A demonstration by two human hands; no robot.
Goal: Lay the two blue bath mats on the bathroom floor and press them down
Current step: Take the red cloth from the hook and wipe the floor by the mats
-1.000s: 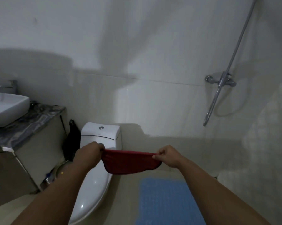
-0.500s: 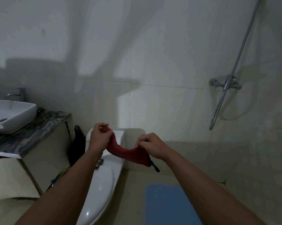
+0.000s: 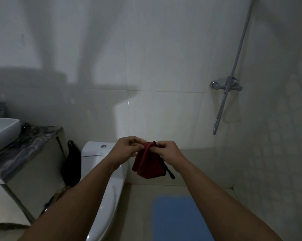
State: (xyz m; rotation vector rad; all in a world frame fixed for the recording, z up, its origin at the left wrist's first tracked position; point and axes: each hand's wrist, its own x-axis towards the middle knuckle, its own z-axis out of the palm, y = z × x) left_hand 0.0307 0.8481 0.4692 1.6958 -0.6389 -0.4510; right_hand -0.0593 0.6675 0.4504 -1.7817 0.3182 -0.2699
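Observation:
A blue bath mat (image 3: 178,218) lies flat on the floor to the right of the toilet, running out of the bottom of the view. Only this one mat shows. In front of me, above the floor, my left hand (image 3: 127,148) and my right hand (image 3: 167,151) are close together. Both pinch the top edge of a red cloth (image 3: 149,166), which hangs folded below them with a black strap dangling at its right side.
A white toilet (image 3: 105,192) stands at lower centre-left, with a black bag (image 3: 72,164) between it and the marble vanity (image 3: 26,141). A white basin (image 3: 2,129) sits on the vanity. The shower mixer (image 3: 226,86) and hose hang on the right wall.
My hands have come together, folding the red cloth from stretched wide to doubled over and hanging. The view has tilted upward slightly.

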